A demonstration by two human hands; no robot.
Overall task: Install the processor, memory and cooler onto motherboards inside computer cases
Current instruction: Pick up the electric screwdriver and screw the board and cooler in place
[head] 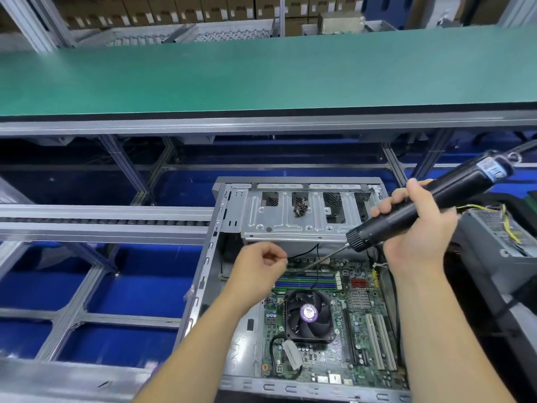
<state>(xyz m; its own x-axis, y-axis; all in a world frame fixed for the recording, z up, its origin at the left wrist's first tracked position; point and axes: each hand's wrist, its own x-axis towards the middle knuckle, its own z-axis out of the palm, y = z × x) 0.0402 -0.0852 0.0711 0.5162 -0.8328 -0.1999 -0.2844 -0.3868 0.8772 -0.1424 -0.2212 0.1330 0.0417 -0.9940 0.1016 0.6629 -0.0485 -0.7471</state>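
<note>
An open metal computer case (209,257) lies flat in front of me with a green motherboard (360,341) inside. A black cooler fan (309,315) with a purple centre label sits on the board. Memory sticks (305,282) fill the blue and green slots just behind it. My right hand (418,228) grips a black electric screwdriver (430,199), whose bit slants down to the left toward my left hand. My left hand (260,270) hovers over the board's rear left with curled fingers, thumb and forefinger pinched near the bit's tip; what it pinches is too small to tell.
A drive cage (302,213) with a small heap of screws (300,210) spans the case's far end. A power supply unit (499,242) with yellow wires stands at the right. A roller rail (101,222) runs to the left, and a green conveyor belt (261,74) crosses behind.
</note>
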